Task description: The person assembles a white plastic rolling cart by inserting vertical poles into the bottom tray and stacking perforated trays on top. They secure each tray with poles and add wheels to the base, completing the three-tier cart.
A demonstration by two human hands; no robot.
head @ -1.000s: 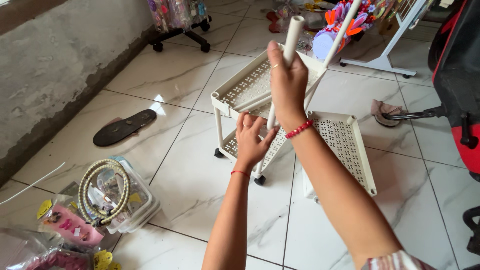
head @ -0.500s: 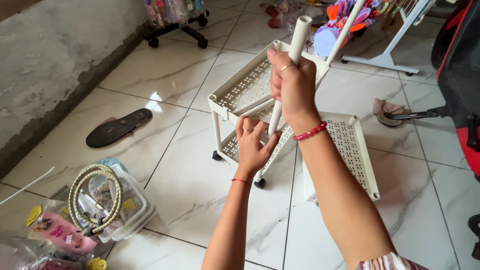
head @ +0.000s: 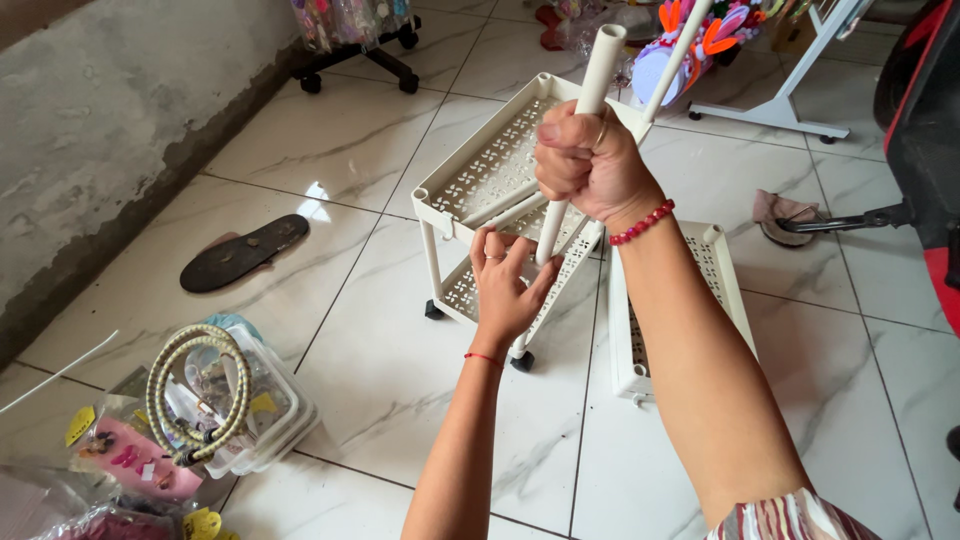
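Observation:
A cream plastic rolling cart with perforated shelves stands on the tiled floor. My right hand is closed in a fist around a white tube that rises upright from the cart's near corner. My left hand sits lower, fingers spread, palm pressed against the cart's corner where the tube's lower end meets it. A second white tube stands at the far side. A loose perforated shelf tray lies on the floor just right of the cart, partly hidden by my right forearm.
A clear plastic box with a coiled cord and small packets sits at lower left. A black sandal lies near the grey wall. A chair base, a white stand, colourful toys and a red vehicle ring the area.
The view has drifted slightly; my right hand and the tube sit a little lower and more central. My left hand stays pressed at the cart's corner.

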